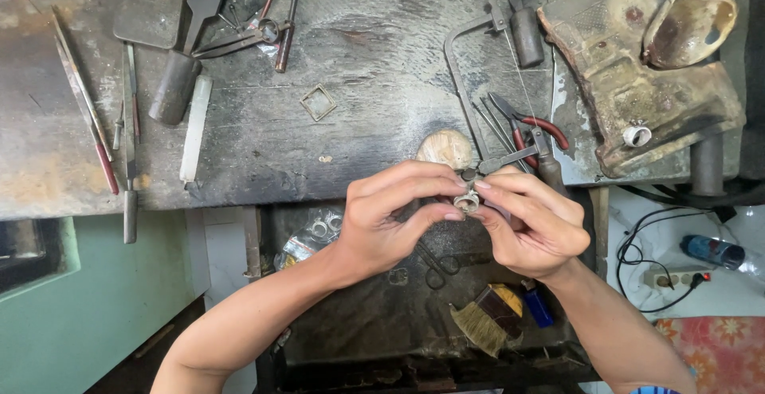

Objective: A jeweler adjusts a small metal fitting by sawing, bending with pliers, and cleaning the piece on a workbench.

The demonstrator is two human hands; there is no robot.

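Observation:
Both my hands meet over the front edge of a dark, worn workbench (pixel 374 83). My left hand (pixel 394 219) and my right hand (pixel 530 223) pinch a small silvery metal ring (pixel 467 201) between their fingertips. A jeweller's saw frame (pixel 470 91) lies on the bench just behind my hands, its lower clamp close to the ring. A rounded wooden bench pin (pixel 445 148) juts out behind my left fingers.
Red-handled pliers (pixel 535 131), a small square metal frame (pixel 318 102), files and tweezers (pixel 239 39) lie on the bench. A scorched soldering block (pixel 637 91) with a shell-like dish (pixel 689 26) sits at right. Below are a brush (pixel 486 322), a blue lighter (pixel 538 305) and loose rings (pixel 325 227).

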